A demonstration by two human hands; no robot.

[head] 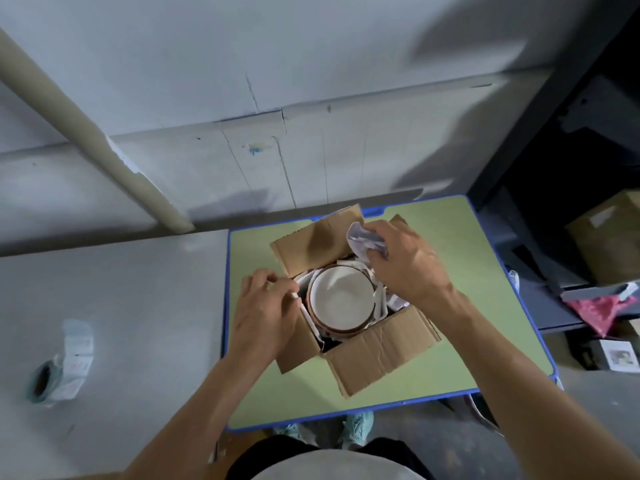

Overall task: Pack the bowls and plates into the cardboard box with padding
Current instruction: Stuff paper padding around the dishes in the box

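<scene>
The green bench (pixel 467 306) with its blue rim carries the work, and the cardboard box (pixel 377 355) sits near its middle with the flaps folded outward. Inside, the bowls and plates (pixel 341 296) lie as one nested stack with a white bowl on top facing up, and the paper lining (pixel 379 303) stands up around it on several sides. From my seat I read the left hand (pixel 266 313) as being at the box's left wall, fingers curled and pinching the edge of that lining. The right hand (pixel 405 268) hovers over the far right corner, clamped round a crumpled paper wad (pixel 363 239). I judge the dishes are all in and the step now is filling the gaps around them. To do it well, I would draw the lining aside with the left hand so the gap opens, then feed the wad down beside the stack, not onto it, pressing toward the cardboard wall and away from the brittle rims. The wad should stay springy yet be firm enough that the stack cannot slide. The right hand hides the gap on that side, so I cannot tell its depth and would go by feel.
</scene>
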